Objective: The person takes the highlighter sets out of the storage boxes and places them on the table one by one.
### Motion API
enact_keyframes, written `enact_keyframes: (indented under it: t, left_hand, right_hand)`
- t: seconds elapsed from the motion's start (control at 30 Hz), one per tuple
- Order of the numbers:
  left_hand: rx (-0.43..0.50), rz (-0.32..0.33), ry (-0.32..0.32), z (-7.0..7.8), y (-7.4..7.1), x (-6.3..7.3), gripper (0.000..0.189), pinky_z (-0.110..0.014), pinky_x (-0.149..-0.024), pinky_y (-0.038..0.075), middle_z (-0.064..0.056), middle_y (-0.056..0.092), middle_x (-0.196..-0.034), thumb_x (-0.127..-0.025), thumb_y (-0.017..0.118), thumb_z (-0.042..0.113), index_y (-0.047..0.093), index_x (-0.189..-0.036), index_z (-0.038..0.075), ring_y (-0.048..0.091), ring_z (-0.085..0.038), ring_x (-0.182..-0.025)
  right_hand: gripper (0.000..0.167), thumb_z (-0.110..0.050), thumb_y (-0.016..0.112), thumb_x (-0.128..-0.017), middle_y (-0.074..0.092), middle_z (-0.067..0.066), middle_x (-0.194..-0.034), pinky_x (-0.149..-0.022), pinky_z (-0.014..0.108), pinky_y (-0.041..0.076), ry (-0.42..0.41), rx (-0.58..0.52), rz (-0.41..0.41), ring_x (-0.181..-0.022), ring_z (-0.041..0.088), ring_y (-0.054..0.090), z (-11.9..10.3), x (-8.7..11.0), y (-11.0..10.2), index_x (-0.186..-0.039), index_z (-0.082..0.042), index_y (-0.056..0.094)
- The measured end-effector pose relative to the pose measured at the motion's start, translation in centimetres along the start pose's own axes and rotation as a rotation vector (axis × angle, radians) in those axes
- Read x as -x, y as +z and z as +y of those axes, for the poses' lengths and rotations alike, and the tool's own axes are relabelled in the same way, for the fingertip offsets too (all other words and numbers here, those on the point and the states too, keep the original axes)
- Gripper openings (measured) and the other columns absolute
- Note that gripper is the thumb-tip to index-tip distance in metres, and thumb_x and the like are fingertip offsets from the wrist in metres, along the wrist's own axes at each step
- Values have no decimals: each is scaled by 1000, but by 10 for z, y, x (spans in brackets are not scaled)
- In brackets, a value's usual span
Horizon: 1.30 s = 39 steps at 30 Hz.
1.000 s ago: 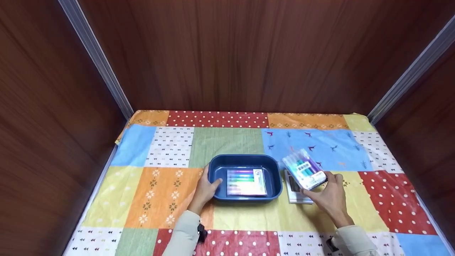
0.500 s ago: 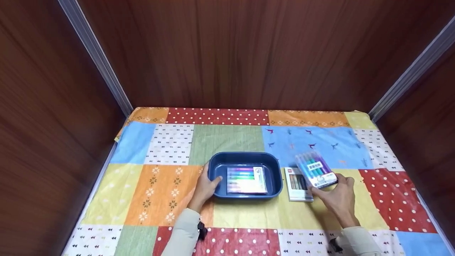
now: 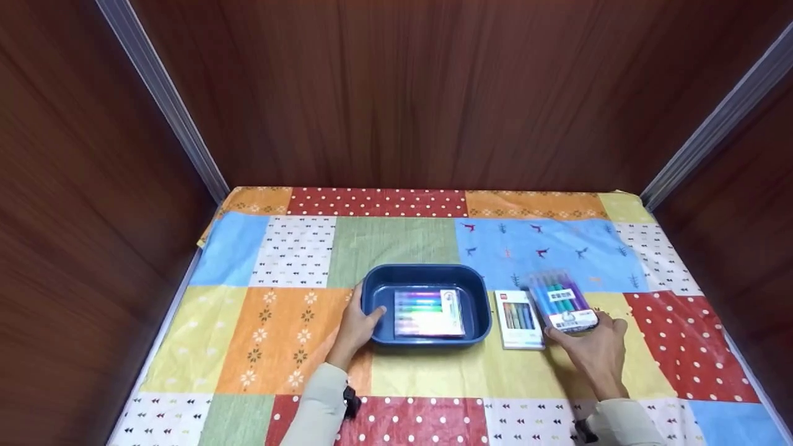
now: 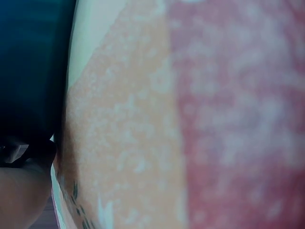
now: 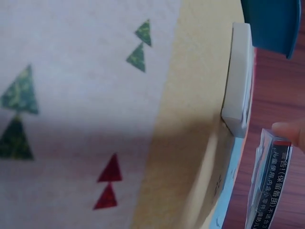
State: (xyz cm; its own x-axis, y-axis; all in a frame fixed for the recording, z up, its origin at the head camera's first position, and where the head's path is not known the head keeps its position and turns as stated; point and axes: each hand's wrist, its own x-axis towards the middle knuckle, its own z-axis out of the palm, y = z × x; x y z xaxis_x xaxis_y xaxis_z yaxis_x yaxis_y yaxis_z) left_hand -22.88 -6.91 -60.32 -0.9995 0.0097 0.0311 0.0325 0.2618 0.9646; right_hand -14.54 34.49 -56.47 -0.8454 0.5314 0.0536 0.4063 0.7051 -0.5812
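Bin (image 3: 427,342) is gripped by the left hand (image 3: 357,326); right of it, marker case (image 3: 562,300) could be dropped, being pinched only endwise by the right hand (image 3: 596,349).

Left sleeve (image 3: 317,406): plain, pale grey, 7 o'clock in head view. Right sleeve (image 3: 626,423): same colour, between 4 and 5. Small black unit (image 3: 352,403) on left one's 3 o'clock edge, black wrist piece (image 3: 583,432) on right one's 9 o'clock edge. Hands (image 3: 356,325) bare.
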Motion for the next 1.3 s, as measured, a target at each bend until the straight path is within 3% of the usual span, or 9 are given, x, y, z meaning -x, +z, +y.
enact_keyframes:
  t: [0.4,1.03,1.3]
  left_hand:
    - [-2,-1,9,1,0,-2,74,-57,-115,39,-28,45,-152,-88,68,2,34,-153,-1,49,-45,-135]
    - [-22,-4,-10,3,0,-2,74,-56,-113,41,-27,46,-152,-89,67,4,33,-154,1,50,-43,-132]
    - [-6,-7,-18,2,0,0,74,-55,-116,38,-27,44,-153,-89,67,3,33,-154,1,47,-43,-137]
  right_hand:
    - [117,-55,90,-63,37,33,-129,-80,55,50,87,9,-19,-90,41,52,5,-2,-4,-140,19,41]
    - [114,-56,87,-65,38,32,-125,-81,53,50,159,40,-51,-89,39,51,19,6,-1,-137,19,42]
    - [117,-58,86,-64,38,31,-121,-81,52,49,189,75,-111,-91,39,49,21,3,2,-138,20,39]
